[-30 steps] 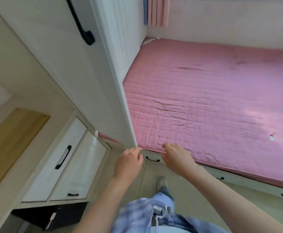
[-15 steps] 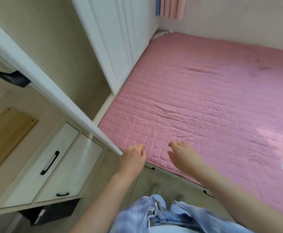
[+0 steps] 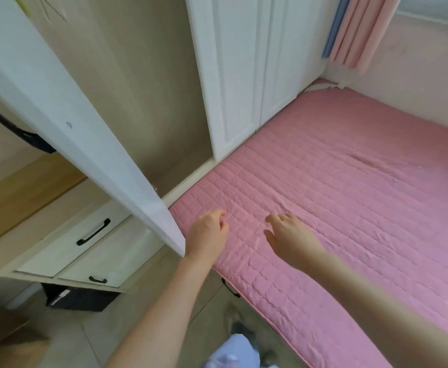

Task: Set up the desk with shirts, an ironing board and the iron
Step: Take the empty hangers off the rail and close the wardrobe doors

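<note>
The biggest thing in front of me is the pink quilted mattress pad (image 3: 337, 208), which lies flat and fills the right side of the room. Behind it on the left stands the tall white wardrobe (image 3: 233, 75) with two shut panel doors. Next to those doors, one white wardrobe door (image 3: 66, 123) is swung wide open toward me, and its bottom corner sits just beside my left wrist. A long black handle (image 3: 18, 131) shows on its far side. The space behind the open door has plain beige walls (image 3: 138, 83), and I see nothing in the part that shows.

Down on the left is a cream desk unit with two drawers (image 3: 84, 243), each with a black handle. The light wooden desk top (image 3: 23, 187) is just above them. A black box (image 3: 82, 298) sits on the floor under the drawers. Pink and blue curtains (image 3: 350, 30) hang in the far corner.

My left hand (image 3: 208, 236) is out over the near edge of the pink pad, with its fingers loosely curled and nothing in them. My right hand (image 3: 290, 239) is beside it, with its fingers spread and loose, holding nothing too.

I cannot see the shirts, the ironing board or the iron anywhere here.
</note>
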Demonstrator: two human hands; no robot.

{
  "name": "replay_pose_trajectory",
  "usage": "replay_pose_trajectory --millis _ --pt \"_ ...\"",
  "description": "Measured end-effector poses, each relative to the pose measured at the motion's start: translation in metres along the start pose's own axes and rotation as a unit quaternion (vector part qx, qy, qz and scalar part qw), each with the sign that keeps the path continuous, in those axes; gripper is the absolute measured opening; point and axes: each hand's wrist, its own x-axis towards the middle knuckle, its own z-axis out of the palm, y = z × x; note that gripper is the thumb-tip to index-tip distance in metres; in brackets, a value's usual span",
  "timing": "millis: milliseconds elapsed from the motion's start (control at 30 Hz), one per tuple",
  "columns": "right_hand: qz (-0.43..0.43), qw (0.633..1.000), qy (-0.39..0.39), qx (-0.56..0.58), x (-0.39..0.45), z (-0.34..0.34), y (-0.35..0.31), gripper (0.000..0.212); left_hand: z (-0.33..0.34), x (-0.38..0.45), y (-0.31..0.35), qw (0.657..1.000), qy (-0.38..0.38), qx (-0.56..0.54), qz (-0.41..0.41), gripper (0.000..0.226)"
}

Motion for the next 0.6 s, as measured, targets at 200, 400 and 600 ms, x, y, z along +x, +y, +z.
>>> replay_pose_trajectory --millis 200,400,600 --pt "-0.036 0.998 0.054 0.0 0.071 -0.032 -0.012 0.03 -0.029 0.05 0.005 0.997 0.072 0.012 -0.024 0.032" --pt "-0.09 0.993 0.076 0.007 0.128 -0.056 -0.041 0.031 -0.048 0.086 0.007 0.987 0.143 0.008 -0.067 0.032" --pt "-0.155 0.983 0.099 0.019 0.185 -0.078 -0.061 0.031 -0.066 0.117 0.01 0.97 0.209 -0.031 -0.116 0.032"
